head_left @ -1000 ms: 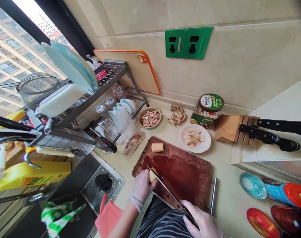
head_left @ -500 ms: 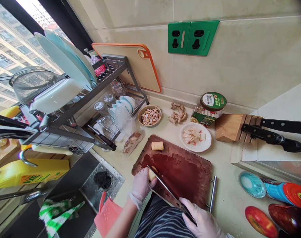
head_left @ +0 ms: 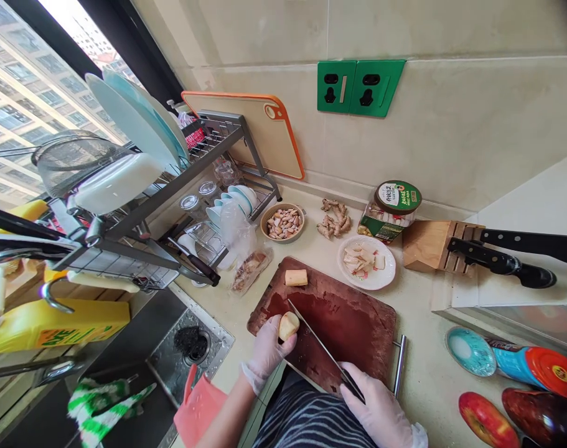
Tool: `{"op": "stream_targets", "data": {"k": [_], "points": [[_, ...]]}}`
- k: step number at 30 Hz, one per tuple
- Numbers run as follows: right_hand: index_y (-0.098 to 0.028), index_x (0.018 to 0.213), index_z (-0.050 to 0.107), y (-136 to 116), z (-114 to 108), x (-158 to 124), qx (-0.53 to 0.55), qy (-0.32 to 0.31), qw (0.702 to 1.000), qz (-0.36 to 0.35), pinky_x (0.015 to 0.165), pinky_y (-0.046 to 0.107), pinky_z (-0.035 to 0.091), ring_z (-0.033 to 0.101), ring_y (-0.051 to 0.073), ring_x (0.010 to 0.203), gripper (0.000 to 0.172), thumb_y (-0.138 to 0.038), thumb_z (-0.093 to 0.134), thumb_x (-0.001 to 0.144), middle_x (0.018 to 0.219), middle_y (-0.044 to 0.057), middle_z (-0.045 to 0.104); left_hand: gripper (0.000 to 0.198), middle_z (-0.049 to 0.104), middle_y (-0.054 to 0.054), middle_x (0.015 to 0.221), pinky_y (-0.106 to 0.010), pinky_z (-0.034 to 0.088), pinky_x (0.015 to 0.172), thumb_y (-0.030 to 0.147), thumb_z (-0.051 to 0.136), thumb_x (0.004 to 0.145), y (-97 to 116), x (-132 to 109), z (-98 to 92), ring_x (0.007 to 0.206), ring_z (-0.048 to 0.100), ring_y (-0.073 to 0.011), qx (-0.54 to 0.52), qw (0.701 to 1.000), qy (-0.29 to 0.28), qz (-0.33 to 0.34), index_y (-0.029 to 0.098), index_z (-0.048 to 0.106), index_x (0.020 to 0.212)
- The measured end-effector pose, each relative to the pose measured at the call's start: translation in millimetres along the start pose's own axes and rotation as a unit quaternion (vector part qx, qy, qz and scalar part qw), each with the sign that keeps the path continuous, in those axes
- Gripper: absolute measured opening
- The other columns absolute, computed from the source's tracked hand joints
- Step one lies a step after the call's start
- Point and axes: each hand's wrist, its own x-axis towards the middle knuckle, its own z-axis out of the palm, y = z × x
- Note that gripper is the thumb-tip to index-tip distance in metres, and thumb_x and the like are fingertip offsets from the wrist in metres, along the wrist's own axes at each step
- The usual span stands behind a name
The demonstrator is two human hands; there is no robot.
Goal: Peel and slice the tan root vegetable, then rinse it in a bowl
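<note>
My left hand (head_left: pixel 267 346), in a clear glove, is closed around a pale, thick root vegetable piece (head_left: pixel 289 326) at the near left of the brown cutting board (head_left: pixel 353 323). The piece's light face is turned up. My right hand (head_left: pixel 375 403), gloved too, grips the black handle of a kitchen knife (head_left: pixel 318 344). Its blade slants across the board, just right of the piece; whether they touch I cannot tell. Farther back on the board lies a second pale cylindrical piece (head_left: pixel 296 277). Behind the board, a white plate (head_left: pixel 389 274) bears pale slices.
A bowl of garlic cloves (head_left: pixel 284 223), ginger (head_left: pixel 333 219), a green-lidded tub (head_left: pixel 391 210) and a knife block (head_left: pixel 426 245) line the back. To the left are a dish rack (head_left: pixel 171 193), a bagged item (head_left: pixel 250 269) and the sink (head_left: pixel 215 348). Apples (head_left: pixel 487 418) lie at right.
The knife blade has come off the held piece and shifted to its right. The piece now shows more of its pale face in my left hand. The camera view has tilted slightly.
</note>
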Motion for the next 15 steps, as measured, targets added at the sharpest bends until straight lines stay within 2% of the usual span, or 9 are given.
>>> {"op": "stream_targets", "data": {"k": [4,8,12,15], "points": [[-0.024,0.122,0.058,10.3,-8.1,-9.3,0.002,0.059,0.998,-0.012,0.092,0.028,0.051,0.065,0.019,0.104,0.038,-0.034,0.045,0.088,0.116,0.005,0.067,0.047,0.06,-0.011,0.116,-0.04,0.043,0.094,0.036,0.057,0.076,8.8,10.9,21.8,0.107,0.056,-0.0242,-0.105,0.987,0.1,0.072,0.018,0.05,0.119],[-0.027,0.124,0.057,20.4,-15.5,-17.0,-0.036,0.114,0.991,-0.059,0.088,0.025,0.053,0.065,0.018,0.102,0.038,-0.035,0.047,0.088,0.116,0.004,0.067,0.05,0.058,-0.01,0.124,-0.047,0.034,0.102,0.038,0.065,0.072,18.1,22.9,33.4,0.119,0.048,-0.0285,-0.043,0.988,0.13,0.078,0.022,0.055,0.118],[-0.033,0.128,0.053,31.1,-23.7,-25.7,-0.093,0.133,0.982,-0.092,0.082,0.026,0.056,0.07,0.019,0.089,0.041,-0.035,0.043,0.089,0.112,0.001,0.069,0.061,0.054,-0.011,0.129,-0.053,0.033,0.102,0.045,0.072,0.066,6.5,17.3,27.4,0.123,0.043,-0.0336,0.007,0.992,0.112,0.051,0.023,0.057,0.12],[-0.038,0.131,0.049,34.5,-35.0,-30.9,-0.148,0.12,0.975,-0.114,0.071,0.025,0.058,0.071,0.018,0.073,0.043,-0.037,0.04,0.089,0.103,0.0,0.071,0.055,0.053,-0.011,0.131,-0.047,0.034,0.104,0.047,0.059,0.078,-10.8,-2.7,8.7,0.125,0.043,-0.0289,-0.026,0.986,0.153,0.064,0.022,0.052,0.127]]}}
